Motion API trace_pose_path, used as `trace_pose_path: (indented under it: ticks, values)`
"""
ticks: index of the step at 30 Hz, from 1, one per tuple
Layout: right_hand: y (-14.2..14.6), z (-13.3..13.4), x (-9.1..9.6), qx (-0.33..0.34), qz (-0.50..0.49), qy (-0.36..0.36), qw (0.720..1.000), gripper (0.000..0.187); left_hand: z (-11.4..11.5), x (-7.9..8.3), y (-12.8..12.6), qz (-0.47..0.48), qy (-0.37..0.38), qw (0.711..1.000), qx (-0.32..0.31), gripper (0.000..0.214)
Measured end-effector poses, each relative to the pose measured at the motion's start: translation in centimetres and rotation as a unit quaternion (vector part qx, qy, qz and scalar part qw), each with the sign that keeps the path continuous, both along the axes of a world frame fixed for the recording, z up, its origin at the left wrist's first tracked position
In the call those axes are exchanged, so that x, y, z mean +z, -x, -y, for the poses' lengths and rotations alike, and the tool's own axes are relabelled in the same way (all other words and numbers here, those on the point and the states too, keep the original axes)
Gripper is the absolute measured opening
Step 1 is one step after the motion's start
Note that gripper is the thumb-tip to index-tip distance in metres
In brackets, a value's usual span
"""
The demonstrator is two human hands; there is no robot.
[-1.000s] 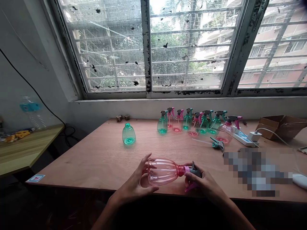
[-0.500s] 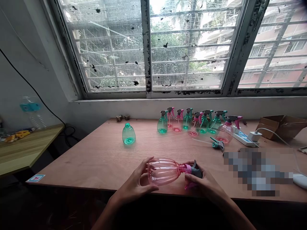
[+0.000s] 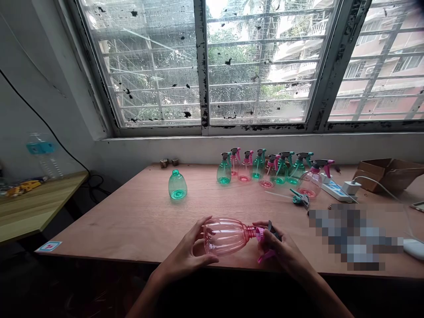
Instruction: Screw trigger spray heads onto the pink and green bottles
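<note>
A clear pink bottle lies on its side above the table's front edge, its neck toward the right. My left hand is closed around its base, thumb below and fingers above. At the neck, my right hand grips a pink and black spray head. The pink collar sits at the mouth of the bottle; whether its threads are engaged I cannot tell. The trigger points down under my right hand. Farther back on the left stands an open green bottle without a spray head.
Several green and pink spray bottles stand near the wall. A loose green and grey spray head with its tube lies before them. To the right are a power strip, a cardboard box and a blurred patch.
My right hand has turned around the spray head, and the pink collar and trigger have shifted slightly. The bottle and my left hand stay nearly where they were.
</note>
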State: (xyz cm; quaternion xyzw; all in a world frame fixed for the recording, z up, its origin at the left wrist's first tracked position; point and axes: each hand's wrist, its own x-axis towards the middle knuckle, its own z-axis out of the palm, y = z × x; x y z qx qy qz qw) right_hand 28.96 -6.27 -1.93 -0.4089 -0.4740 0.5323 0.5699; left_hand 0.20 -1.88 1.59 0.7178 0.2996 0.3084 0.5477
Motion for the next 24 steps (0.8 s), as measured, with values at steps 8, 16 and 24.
trace_pose_path:
  ticks: [8, 16, 24]
  values:
    - [-0.42, 0.12, 0.52, -0.034, 0.071, -0.011, 0.997, 0.051, 0.01, 0.21, -0.14, 0.005, -0.008, 1.0, -0.01, 0.086]
    - [-0.3, 0.01, -0.21, -0.013, 0.032, 0.013, 0.999, 0.042, -0.09, -0.07, -0.1, 0.009, -0.01, 1.0, -0.009, 0.088]
    - [-0.6, 0.26, 0.14, 0.011, 0.081, 0.008, 0.997, 0.053, 0.0, -0.17, -0.1, 0.022, -0.013, 1.0, -0.003, 0.085]
